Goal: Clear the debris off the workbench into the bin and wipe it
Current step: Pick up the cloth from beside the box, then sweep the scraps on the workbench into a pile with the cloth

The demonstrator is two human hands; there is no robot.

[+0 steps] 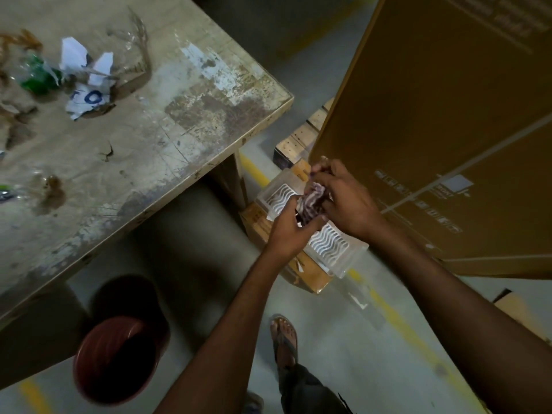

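Red plastic bin (pixel 89 348) stands on the floor at seven o'clock, just beside the near edge of the workbench (pixel 155 135). I judge it was put there so that debris can be pushed straight down into it. Close to the centre, toward three o'clock, the left hand (pixel 288 231) and the right hand (pixel 346 201) both grasp a crumpled cloth (pixel 310 201) between them, probably to bunch it into a pad for wiping. Under the hands a clear tray (pixel 331 246) lies on small cartons. At ten o'clock the debris is not yet cleared: white crumpled paper (pixel 89 76) and a green wrapper (pixel 38 80). A tall cardboard box (pixel 433 109) at one o'clock narrows the aisle.
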